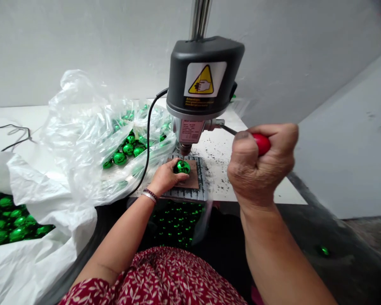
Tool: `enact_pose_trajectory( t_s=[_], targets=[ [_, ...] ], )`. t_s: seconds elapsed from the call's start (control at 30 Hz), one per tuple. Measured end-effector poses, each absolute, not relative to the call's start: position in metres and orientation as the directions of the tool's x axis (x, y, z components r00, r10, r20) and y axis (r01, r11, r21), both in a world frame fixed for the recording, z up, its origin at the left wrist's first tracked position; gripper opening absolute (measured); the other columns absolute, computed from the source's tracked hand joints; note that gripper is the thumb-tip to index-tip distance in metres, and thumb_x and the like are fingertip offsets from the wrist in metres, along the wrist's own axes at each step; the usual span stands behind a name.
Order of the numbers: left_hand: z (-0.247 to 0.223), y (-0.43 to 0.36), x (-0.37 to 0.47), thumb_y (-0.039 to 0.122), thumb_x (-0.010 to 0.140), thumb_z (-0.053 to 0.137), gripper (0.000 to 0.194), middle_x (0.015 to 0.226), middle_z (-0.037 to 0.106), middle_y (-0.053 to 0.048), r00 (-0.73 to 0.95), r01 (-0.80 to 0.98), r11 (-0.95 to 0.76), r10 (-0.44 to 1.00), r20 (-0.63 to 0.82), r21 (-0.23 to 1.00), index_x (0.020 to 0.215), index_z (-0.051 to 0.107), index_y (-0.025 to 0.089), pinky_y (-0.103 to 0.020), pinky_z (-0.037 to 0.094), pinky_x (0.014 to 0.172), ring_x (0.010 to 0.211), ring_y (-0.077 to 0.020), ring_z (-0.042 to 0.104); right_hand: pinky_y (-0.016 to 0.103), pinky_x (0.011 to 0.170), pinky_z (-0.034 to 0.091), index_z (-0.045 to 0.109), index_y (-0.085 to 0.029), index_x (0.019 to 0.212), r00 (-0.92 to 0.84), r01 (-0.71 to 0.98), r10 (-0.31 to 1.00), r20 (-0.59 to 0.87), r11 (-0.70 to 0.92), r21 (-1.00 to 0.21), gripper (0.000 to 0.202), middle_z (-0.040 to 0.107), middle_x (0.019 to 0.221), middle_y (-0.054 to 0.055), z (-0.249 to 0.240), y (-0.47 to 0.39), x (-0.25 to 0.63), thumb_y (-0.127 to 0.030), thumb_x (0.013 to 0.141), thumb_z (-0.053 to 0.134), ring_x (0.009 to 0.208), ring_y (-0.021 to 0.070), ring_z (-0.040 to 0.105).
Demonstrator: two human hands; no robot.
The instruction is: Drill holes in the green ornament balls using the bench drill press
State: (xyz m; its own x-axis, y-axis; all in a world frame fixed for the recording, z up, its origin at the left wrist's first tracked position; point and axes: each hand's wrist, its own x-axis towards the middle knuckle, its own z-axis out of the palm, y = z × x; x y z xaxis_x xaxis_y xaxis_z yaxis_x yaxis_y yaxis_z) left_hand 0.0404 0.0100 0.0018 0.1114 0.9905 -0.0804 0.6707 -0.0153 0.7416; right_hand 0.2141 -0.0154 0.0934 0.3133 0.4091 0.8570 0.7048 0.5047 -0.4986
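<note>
A small drill press [206,80] with a black head stands over the white table, its chuck and thin bit pointing down. Under the bit, a shiny green ball [183,167] rests on a brown board [193,180]. My left hand [165,176] is closed round the ball's left side, thumb and fingers gripping it. The bit's tip appears to meet the top of the ball; exact contact is too small to tell. My right hand [262,163] is wrapped round the red knob [262,144] at the end of the press lever [229,129].
A clear plastic bag [82,127] of green balls [128,149] spreads left of the press. A white sack [60,228] with more balls lies lower left. Further balls [178,222] fill a space below the table edge. Dark shavings dot the table. A black cable [148,144] hangs beside the press.
</note>
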Motion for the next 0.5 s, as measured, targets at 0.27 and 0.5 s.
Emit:
enact_pose_trajectory(
  t_s=[0.27,0.5],
  targets=[
    [0.001,0.010,0.042,0.032,0.079,0.084,0.056,0.112,0.079,-0.007,0.104,0.656,-0.017,0.992,-0.068,0.755,0.132,0.072,0.022,-0.034,0.054,0.099,0.107,-0.0263,0.073,0.021,0.061,0.042,0.053,-0.020,0.087,0.332,0.744,0.309,0.891,0.495,-0.449,0.015,0.054,0.076,-0.002,0.081,-0.014,0.211,-0.033,0.093,0.056,0.064,0.0054,0.049],
    [0.002,0.010,0.041,0.029,0.079,0.083,0.061,0.119,0.080,-0.008,0.115,0.612,0.006,0.989,-0.096,0.791,0.137,0.069,0.019,-0.036,0.055,0.101,0.108,-0.0265,0.073,0.020,0.062,0.044,0.055,-0.020,0.089,0.299,0.735,0.269,0.915,0.547,-0.401,0.010,0.058,0.076,-0.003,0.062,-0.016,0.209,-0.028,0.095,0.057,0.065,0.0047,0.052]
  ],
)
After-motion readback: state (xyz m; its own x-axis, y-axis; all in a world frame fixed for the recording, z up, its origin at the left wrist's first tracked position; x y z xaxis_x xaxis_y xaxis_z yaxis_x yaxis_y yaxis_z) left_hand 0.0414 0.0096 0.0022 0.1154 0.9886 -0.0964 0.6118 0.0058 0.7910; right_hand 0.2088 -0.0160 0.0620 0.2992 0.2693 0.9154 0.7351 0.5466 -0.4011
